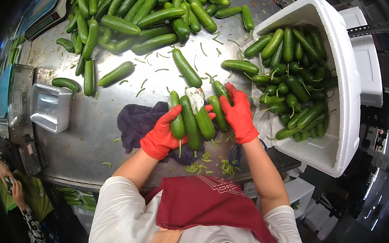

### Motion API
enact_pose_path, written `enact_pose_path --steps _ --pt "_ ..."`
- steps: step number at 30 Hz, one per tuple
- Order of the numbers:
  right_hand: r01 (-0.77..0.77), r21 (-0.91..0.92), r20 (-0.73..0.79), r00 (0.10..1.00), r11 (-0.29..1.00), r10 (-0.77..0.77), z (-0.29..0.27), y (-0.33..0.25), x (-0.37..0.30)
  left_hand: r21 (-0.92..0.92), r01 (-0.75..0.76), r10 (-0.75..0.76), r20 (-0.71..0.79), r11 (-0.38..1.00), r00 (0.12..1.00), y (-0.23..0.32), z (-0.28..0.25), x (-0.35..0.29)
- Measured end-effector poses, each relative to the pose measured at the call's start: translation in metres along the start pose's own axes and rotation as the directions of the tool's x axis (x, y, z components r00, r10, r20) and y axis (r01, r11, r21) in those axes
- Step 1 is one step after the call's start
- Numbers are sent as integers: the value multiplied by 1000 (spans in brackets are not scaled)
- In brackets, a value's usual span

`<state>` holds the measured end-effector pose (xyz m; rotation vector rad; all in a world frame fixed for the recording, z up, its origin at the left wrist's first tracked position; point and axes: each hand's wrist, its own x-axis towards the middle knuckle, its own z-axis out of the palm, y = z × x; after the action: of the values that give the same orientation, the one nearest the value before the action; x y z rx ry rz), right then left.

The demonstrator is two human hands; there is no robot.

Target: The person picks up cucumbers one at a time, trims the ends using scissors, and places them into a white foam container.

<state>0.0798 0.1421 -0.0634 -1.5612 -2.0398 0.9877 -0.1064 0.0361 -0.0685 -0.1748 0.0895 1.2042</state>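
Observation:
My left hand [159, 138], in a red rubber glove, is closed around a row of three cucumbers [189, 123]; its fingertips show on their far side. A white, crumpled piece of wrapping [195, 98] covers the upper end of the rightmost of these. Just to the right, my right hand [240, 114], also gloved in red, curls its fingers over a cucumber [218, 112]. Another cucumber [221, 91] lies against those fingers. Beyond my hands rests a single cucumber [186, 68]. A dark purple cloth [136, 123] is bunched beneath my hands.
A cucumber pile [143, 15] fills the far side of the metal table [85, 153]. To the right stands a tilted white foam box [344, 130] holding cucumbers. Also here: a clear plastic tub [50, 109], blue-handled scissors [235, 155], cut stem bits [195, 168]. Other people's hands show at far and lower left.

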Motion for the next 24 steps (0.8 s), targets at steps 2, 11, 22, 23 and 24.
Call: enact_pose_path --steps 2,11,22,23,24 --pt "8 -1 75 997 1000 -8 -4 -2 2 20 11 -12 15 1000 1000 1 4 0" --pt "121 100 -71 991 988 -114 3 -13 -1 21 31 -30 -20 999 999 -1 2 2" --pt "192 -12 -135 972 981 -192 14 -2 -6 62 15 -12 -48 998 999 -1 4 3" --pt "176 -14 -173 969 984 -176 15 0 -6 62 12 -10 -45 998 999 -2 4 3" --pt "167 -31 -126 977 985 -170 14 0 -5 62 14 -11 -47 998 999 -2 3 4"
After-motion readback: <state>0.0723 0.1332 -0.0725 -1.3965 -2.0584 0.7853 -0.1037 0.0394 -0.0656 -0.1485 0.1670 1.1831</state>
